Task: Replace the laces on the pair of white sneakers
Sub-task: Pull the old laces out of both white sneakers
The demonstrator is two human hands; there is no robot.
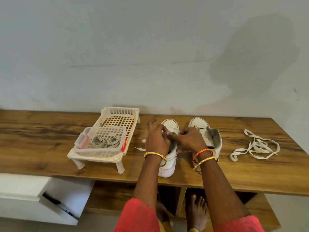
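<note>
Sneakers: the left sneaker point(168, 158) and right sneaker point(212, 139) are stood side by side mid-desk point(50, 131), near its front edge.
Left hand point(156, 139): curled, a lace point(140, 149) pinched at the left sneaker.
Right hand point(189, 139): fingers pinched at that same lacing.
Removed lace point(255, 146): heaped toward the right edge.

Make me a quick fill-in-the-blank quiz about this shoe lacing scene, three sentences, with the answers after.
1. Both hands, the left hand and the right hand, work at the ____ sneaker of the pair.
2. The loose lace lies on the table to the ____ of the right sneaker.
3. The coiled laces sit in a clear ____ on the white rack.

Answers: left; right; container
</note>
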